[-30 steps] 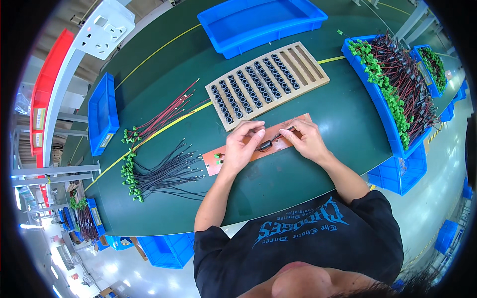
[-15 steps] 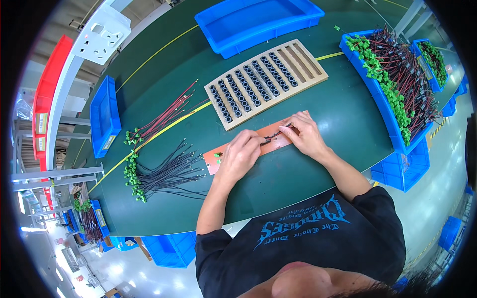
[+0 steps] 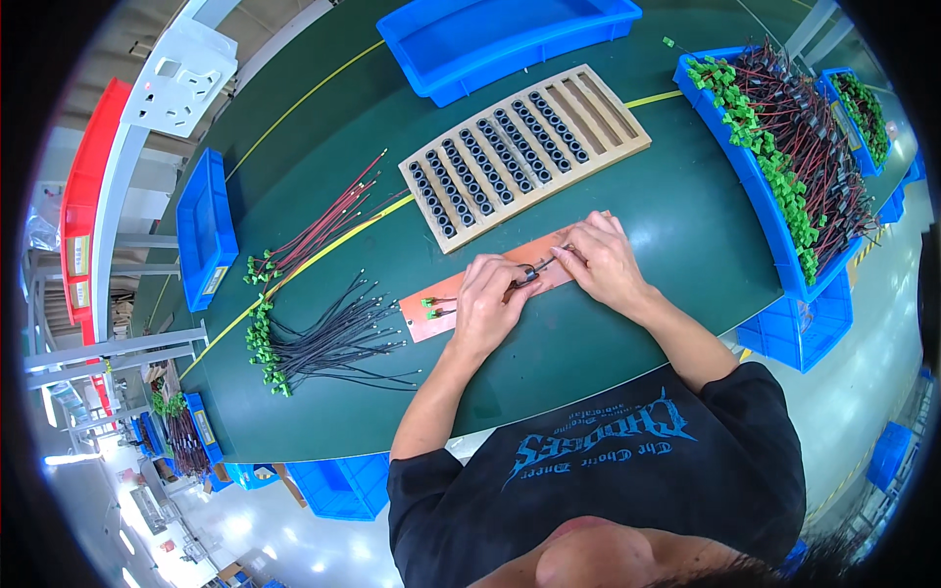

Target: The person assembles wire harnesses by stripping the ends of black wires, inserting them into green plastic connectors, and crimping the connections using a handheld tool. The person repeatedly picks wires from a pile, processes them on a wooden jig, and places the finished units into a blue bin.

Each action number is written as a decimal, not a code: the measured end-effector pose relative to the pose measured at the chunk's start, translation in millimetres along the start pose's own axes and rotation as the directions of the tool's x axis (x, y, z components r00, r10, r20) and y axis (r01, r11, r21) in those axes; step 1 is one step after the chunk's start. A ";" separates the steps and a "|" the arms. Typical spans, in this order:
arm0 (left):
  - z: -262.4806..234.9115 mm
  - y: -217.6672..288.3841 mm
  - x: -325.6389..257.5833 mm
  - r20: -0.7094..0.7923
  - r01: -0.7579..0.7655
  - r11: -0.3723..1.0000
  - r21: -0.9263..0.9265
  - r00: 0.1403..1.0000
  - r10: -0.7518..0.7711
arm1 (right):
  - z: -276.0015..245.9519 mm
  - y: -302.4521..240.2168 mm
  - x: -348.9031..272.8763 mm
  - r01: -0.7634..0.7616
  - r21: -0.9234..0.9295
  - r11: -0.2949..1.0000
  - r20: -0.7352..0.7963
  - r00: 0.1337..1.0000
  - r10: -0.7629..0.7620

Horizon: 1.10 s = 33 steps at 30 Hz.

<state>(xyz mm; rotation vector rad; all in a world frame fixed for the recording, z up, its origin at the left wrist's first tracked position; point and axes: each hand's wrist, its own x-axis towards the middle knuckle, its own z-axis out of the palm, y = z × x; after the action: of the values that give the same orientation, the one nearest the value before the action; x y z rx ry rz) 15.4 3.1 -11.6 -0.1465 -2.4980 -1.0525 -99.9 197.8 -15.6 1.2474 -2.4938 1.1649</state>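
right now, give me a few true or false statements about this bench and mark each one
1. The left hand holds a black cylinder over the orange board. True.
2. The right hand rests away from the board. False: the right hand is over the board, pinching a dark wire.
3. The red wires lie nearer the person than the black wires. False: the black wires are nearer, the red wires farther off.
4. Green connectors show in the big bin on the right. True.
5. Every slot of the wooden rack holds black rings. False: the rack's slots at the right end hold none.
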 end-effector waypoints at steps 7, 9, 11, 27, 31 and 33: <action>4.9 1.2 2.4 -0.014 0.133 0.989 -0.070 0.991 -0.134 | -4.0 9.9 -0.4 -0.020 0.014 1.000 -0.014 1.000 0.020; 4.1 1.7 4.0 -0.003 0.139 0.989 -0.047 0.990 -0.139 | -6.8 12.7 -0.5 -0.024 0.007 1.000 0.006 1.000 0.024; 3.9 1.8 4.6 0.004 0.144 0.989 -0.034 0.990 -0.144 | -11.2 15.3 0.0 -0.041 0.000 0.999 0.050 0.998 0.041; -1.0 3.6 10.6 0.027 0.079 0.997 -0.025 0.997 -0.079 | -20.9 29.5 2.9 -0.102 0.116 0.988 0.047 0.994 0.097; -2.9 2.0 9.7 0.066 0.060 0.998 -0.021 0.996 -0.058 | -20.6 30.6 3.1 -0.106 0.111 0.988 0.057 0.993 0.101; -2.6 11.6 14.4 0.097 0.104 0.992 0.067 0.989 -0.110 | -20.8 31.9 2.6 -0.106 0.106 0.989 0.050 0.994 0.101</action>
<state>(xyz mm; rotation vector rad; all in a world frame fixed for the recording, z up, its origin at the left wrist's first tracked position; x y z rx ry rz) 6.1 8.6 3.7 -0.0491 -2.6516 -1.0324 -129.3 221.9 -18.7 1.1946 -2.5876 1.3269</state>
